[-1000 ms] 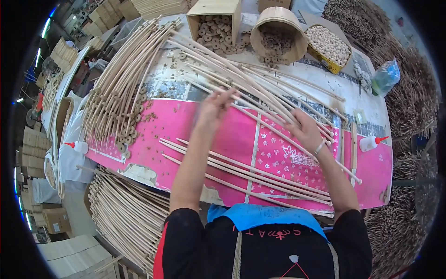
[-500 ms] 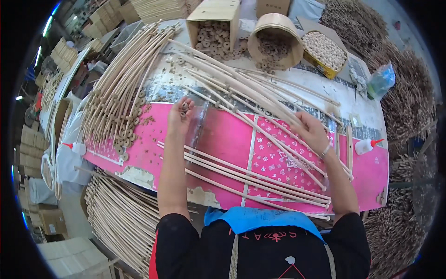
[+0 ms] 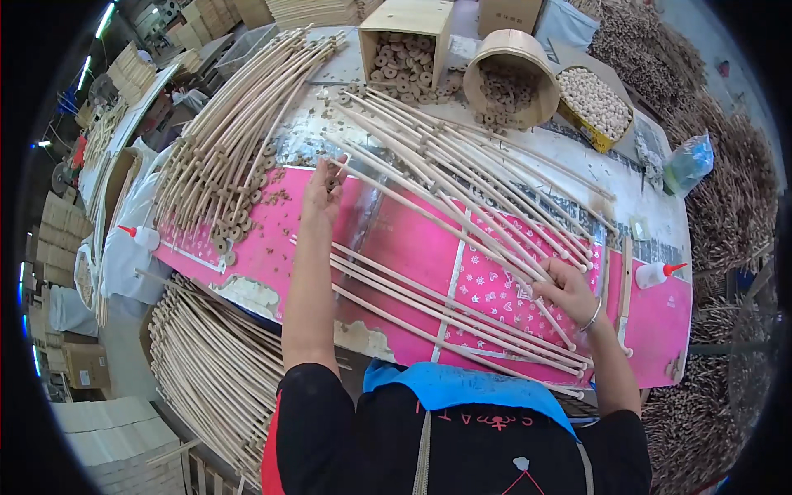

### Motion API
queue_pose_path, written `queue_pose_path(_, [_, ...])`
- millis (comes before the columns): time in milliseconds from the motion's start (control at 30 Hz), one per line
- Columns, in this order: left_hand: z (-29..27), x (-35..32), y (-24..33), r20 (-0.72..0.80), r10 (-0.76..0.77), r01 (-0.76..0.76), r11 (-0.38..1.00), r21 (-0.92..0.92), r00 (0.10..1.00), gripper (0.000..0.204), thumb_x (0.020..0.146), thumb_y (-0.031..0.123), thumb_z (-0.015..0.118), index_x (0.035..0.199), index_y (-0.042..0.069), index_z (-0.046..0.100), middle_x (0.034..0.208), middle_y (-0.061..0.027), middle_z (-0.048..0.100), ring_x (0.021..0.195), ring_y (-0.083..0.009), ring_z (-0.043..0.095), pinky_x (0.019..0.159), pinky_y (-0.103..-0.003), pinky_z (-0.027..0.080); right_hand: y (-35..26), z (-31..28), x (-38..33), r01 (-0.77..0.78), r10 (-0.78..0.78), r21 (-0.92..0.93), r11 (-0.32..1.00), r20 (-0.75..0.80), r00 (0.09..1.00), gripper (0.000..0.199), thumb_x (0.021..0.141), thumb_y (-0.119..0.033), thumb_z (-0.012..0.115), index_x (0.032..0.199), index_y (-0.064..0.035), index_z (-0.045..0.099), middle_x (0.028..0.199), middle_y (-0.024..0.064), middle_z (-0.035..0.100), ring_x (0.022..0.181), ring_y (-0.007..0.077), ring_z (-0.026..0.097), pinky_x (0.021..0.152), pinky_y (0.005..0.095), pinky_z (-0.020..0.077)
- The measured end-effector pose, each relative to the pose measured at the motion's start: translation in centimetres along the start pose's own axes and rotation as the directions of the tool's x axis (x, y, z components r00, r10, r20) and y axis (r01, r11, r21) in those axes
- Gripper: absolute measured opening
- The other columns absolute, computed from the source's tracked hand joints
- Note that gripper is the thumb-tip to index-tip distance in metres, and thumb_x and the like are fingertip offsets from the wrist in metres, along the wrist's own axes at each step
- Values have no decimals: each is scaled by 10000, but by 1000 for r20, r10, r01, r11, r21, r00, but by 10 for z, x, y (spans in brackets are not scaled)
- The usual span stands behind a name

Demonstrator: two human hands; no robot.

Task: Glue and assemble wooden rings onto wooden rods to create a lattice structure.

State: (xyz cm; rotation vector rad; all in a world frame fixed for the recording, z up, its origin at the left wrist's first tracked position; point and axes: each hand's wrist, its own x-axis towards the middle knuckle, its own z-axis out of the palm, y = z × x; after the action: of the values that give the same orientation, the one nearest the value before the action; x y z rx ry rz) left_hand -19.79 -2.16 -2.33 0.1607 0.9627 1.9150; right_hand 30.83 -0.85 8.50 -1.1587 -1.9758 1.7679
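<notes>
Thin wooden rods point(image 3: 437, 202) slant across the table, each tipped with a small knob at the near right. My right hand point(image 3: 569, 290) is closed around the lower part of a rod or two; the fingers hide exactly how many. Small brown wooden rings point(image 3: 332, 170) sit in the curled fingers of my left hand point(image 3: 323, 194). That hand is beside the far left ends of the held rods. Several more rods point(image 3: 462, 309) lie side by side on the pink sheet point(image 3: 396, 239) between my forearms. A further group with rings on them point(image 3: 495, 177) rests beyond my right hand.
A wooden box point(image 3: 404, 18) of rings, a round wooden tub point(image 3: 511, 49) and a yellow basket point(image 3: 601, 142) of pale beads stand at the back. Ringed rods point(image 3: 223, 148) pile up at left. Red-tipped glue bottles point(image 3: 652, 275) stand at both sides; a rod stack point(image 3: 219, 371) lies below.
My right hand has come nearer to me, and the rods in it have shifted the same way. The left hand stays by the rods' far ends, still holding rings. The view has shifted slightly.
</notes>
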Motion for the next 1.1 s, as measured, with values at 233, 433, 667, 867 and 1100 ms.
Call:
queue_pose_path(233, [-2,5,-7,-50,1,0,1000,13,999,351,1002,403,619,1073,60,622,1111,-148,717,874,-200,684,412,-189,376,9,0,2,-14,14,9,1000,25,1000,153,949,-126,666,1066,-54,598,801,-13,652,623,18,530,533,181,391])
queue_pose_path(433, [1,4,-10,-62,4,-9,997,-72,998,366,993,416,627,1072,59,615,1087,-141,718,922,-216,703,418,-192,379,19,2,5,-7,7,22,1000,20,1000,154,953,-126,660,1067,-45,595,799,-12,647,625,21,532,533,182,390])
queue_pose_path(667, [7,0,-10,-39,60,-61,997,-43,997,340,1012,364,618,1083,32,627,1106,-150,719,910,-218,711,444,-185,407,13,3,9,-28,28,17,999,6,1000,144,950,-121,671,1044,-39,599,808,-2,636,659,44,563,579,209,439])
queue_pose_path(867, [54,-24,-39,125,50,-60,995,81,991,272,1009,275,635,1053,9,673,1048,-139,740,854,-205,720,490,-207,448,6,10,31,36,-37,-16,999,-59,998,151,943,-105,653,1063,-32,597,789,-2,635,629,44,549,559,205,431])
queue_pose_path(1100, [130,-64,-97,206,-207,125,927,354,956,281,1016,207,566,1242,44,601,1094,-98,736,858,-157,739,529,-185,409,18,-9,114,214,-397,-462,861,-345,850,206,911,-170,697,1037,-26,620,752,86,633,655,162,597,638,321,481])
